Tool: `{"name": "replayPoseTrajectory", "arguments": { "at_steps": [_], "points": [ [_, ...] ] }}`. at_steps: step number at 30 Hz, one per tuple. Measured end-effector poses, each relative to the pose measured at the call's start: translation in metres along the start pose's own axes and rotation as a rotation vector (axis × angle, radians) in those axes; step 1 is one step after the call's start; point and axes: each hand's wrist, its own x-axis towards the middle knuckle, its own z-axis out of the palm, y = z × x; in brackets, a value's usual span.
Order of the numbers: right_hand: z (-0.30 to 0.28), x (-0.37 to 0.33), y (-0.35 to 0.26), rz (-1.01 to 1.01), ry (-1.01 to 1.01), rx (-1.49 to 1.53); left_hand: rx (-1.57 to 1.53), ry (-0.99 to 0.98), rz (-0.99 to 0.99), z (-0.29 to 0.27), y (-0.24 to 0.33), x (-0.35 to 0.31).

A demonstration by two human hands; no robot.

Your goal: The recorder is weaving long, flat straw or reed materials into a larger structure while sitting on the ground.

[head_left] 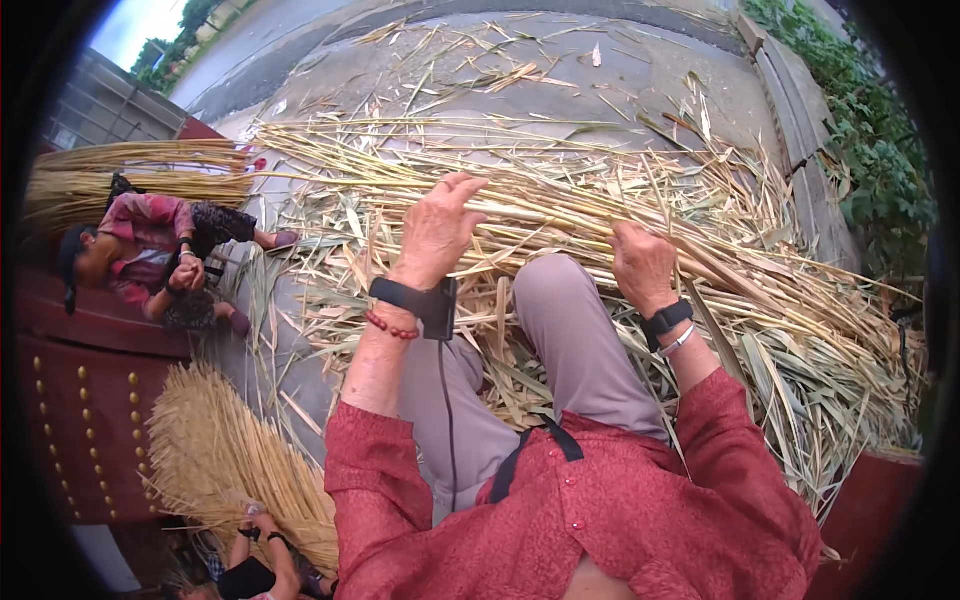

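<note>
My left hand (438,228) is raised over a long heap of dry yellow stalks (560,215), its thumb and fingers apart and curved. One thin stalk (335,180) runs in from the left and passes behind this hand. Farther right, my right hand (643,262) is closed, fingertips pinched together at the edge of the heap, apparently on a dry stalk; the fingers partly hide it. Dry leaf strips (800,400) lie thick below and right of that hand. Both wrists wear dark bands.
At the left a person (150,240) sits beside bundled stalks (150,160). Another person's hands (260,522) touch a large tied bundle (235,440) at lower left. A red studded door (90,420) stands there. A stone kerb (800,150) and green plants (870,130) edge the right.
</note>
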Motion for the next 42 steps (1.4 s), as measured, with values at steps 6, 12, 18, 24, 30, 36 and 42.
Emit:
{"name": "replayPoseTrajectory", "arguments": {
  "at_steps": [6,12,18,24,30,36,42],
  "points": [
    [-0.007,0.002,-0.006,-0.071,0.005,0.074,0.153,-0.213,-0.04,0.057,0.025,0.017],
    [-0.031,-0.015,0.029,-0.013,0.058,0.062,0.036,0.064,0.045,0.05,0.003,0.022],
    [-0.034,-0.029,0.029,0.007,0.126,0.151,-0.198,-0.124,0.032,0.052,-0.013,0.026],
    [-0.035,-0.034,0.031,0.051,0.133,0.227,-0.567,-0.16,-0.205,0.06,-0.013,0.023],
    [-0.037,-0.036,0.03,0.137,0.089,0.255,-0.544,0.012,-0.179,0.076,-0.013,0.018],
    [-0.031,-0.051,0.048,0.197,0.123,0.264,-1.096,0.074,-0.389,0.056,-0.036,0.023],
    [-0.023,-0.029,0.041,0.113,0.075,0.204,-0.551,0.051,-0.139,0.053,-0.015,0.005]
  ]
}}
